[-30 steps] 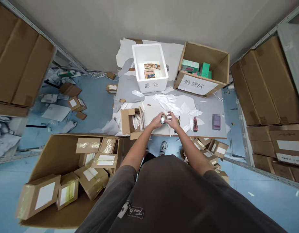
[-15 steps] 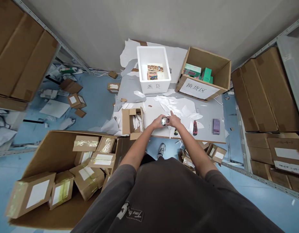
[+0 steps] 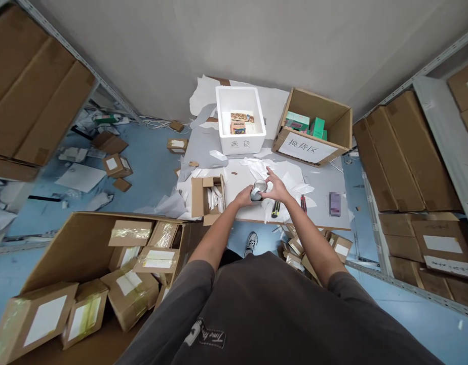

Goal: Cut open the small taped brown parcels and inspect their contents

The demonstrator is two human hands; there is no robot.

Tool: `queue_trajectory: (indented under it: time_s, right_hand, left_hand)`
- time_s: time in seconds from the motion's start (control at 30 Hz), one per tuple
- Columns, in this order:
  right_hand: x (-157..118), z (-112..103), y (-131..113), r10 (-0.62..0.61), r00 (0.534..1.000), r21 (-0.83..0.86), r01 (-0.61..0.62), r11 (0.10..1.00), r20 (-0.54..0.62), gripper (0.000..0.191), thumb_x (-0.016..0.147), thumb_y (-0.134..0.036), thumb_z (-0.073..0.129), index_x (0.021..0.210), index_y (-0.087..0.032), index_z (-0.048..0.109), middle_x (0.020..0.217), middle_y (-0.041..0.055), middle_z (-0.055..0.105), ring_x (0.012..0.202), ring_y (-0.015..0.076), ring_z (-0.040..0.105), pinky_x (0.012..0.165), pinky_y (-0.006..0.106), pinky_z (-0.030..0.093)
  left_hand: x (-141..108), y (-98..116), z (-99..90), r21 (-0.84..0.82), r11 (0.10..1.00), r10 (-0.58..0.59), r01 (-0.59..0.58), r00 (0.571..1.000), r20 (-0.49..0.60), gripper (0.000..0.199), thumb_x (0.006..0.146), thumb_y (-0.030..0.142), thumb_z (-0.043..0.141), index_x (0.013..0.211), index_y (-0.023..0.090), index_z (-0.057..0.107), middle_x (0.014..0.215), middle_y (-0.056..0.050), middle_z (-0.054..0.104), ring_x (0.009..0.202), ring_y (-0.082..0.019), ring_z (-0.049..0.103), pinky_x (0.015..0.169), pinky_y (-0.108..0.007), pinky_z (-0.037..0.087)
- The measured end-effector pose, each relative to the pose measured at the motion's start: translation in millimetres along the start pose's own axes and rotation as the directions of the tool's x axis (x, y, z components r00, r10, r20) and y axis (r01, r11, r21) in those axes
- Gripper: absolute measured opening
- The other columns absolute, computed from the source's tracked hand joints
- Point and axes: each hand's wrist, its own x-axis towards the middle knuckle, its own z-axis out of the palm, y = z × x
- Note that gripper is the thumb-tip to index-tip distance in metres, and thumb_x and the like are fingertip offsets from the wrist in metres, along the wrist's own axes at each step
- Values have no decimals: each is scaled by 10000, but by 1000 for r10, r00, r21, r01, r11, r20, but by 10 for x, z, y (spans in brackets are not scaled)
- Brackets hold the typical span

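Observation:
Over the front of the table, my left hand [image 3: 244, 196] grips a small silver round container [image 3: 259, 190], closed around its left side. The container is tilted, with its round top facing me; its exact kind is hard to make out. On the other side my right hand [image 3: 276, 188] has its thumb against the container, with the forefinger raised near the rim. Just below lies a yellow-and-black utility knife [image 3: 275, 209]. A red-and-black tool [image 3: 303, 204] rests beside my right forearm. To the left stands an opened small carton [image 3: 197, 197] with white wrapped pieces inside.
A white foam box [image 3: 241, 144] and a labelled cardboard box [image 3: 306, 152] with green packages stand at the back. Torn white paper [image 3: 257, 166] litters the table. A purple, blurred item [image 3: 335, 204] lies at right. A large carton [image 3: 85, 218] of parcels stands left.
The silver container has turned so its round top shows more. My right forefinger has lifted upward, and the hand has shifted slightly right. The view has tilted a little.

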Motion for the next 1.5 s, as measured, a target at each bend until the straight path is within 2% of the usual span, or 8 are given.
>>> queue_trajectory:
  time_s: [0.1, 0.23, 0.4, 0.5, 0.63, 0.77, 1.03, 1.5]
  right_hand:
    - [31, -258, -250, 65, 997, 178, -55, 982, -50, 603, 585, -580, 964, 880, -272, 538, 1264, 153, 777, 1189, 339, 738, 1025, 498, 581]
    - [80, -522, -516, 182, 971, 338, -121, 933, -153, 720, 509, -654, 981, 846, -281, 465, 772, -26, 694, 704, 184, 661, 674, 327, 578]
    - [184, -655, -844, 272, 914, 387, -143, 911, -302, 761, 512, -726, 975, 792, -278, 428, 634, -79, 526, 619, 146, 538, 548, 270, 510]
    - [173, -732, -1059, 275, 920, 437, -134, 889, -278, 715, 585, -731, 953, 846, -267, 476, 678, -71, 543, 683, 160, 582, 570, 267, 543]
    - [29, -857, -1234, 166, 986, 554, -152, 819, 24, 684, 667, -584, 968, 1166, -285, 609, 1012, -5, 715, 977, 214, 716, 775, 355, 656]
    - [-89, -799, -1239, 66, 973, 640, -195, 743, 220, 922, 608, -383, 1017, 1408, -357, 558, 1151, 14, 723, 1007, 230, 753, 834, 408, 680]
    - [-174, -565, -1230, 111, 993, 603, -104, 791, 25, 1117, 640, -411, 996, 1598, -366, 423, 1247, 52, 700, 1060, 286, 760, 817, 445, 692]
    - [-369, -492, -1244, 37, 999, 585, -52, 810, 38, 1264, 642, -438, 997, 1703, -362, 315, 1315, 99, 698, 1128, 328, 753, 955, 523, 653]
  left_hand:
    - [-32, 93, -52, 19, 1000, -19, 19, 1000, 23, 1062, 621, 469, 951, 1537, 183, 494, 1534, -190, 605, 1410, -412, 590, 1178, -528, 496]
    - [-197, 455, -285, 26, 999, 41, -38, 992, -123, 1322, 541, 422, 1030, 1669, 198, 379, 1730, -220, 400, 1631, -467, 332, 1318, -593, 332]
    - [-402, 1165, -538, -97, 957, 225, -273, 912, -343, 1069, 730, 424, 944, 1642, 264, 410, 1628, -162, 504, 1396, -342, 600, 1177, -509, 514]
    - [-483, 1466, -651, -189, 946, 186, -265, 917, -353, 1068, 723, 426, 941, 1628, 286, 391, 1503, -144, 576, 1277, -308, 646, 1045, -460, 583]
    - [-606, 1632, -856, -384, 892, 130, -237, 950, -285, 1178, 714, 483, 951, 1670, 333, 279, 1503, -152, 551, 1291, -308, 639, 1008, -435, 590]
    - [-718, 1747, -1019, -473, 845, 145, -250, 958, -248, 1229, 743, 551, 941, 1712, 361, 211, 1534, -150, 536, 1313, -314, 634, 1031, -447, 582]
    - [-905, 1978, -1050, -314, 923, 133, -223, 949, -284, 1334, 721, 423, 973, 1769, 333, 153, 1492, -151, 558, 1232, -302, 638, 933, -415, 624]
    - [-1005, 2113, -1055, -378, 886, 206, -270, 958, -201, 1360, 785, 469, 923, 1787, 404, 6, 1583, -163, 497, 1261, -310, 664, 943, -407, 628]
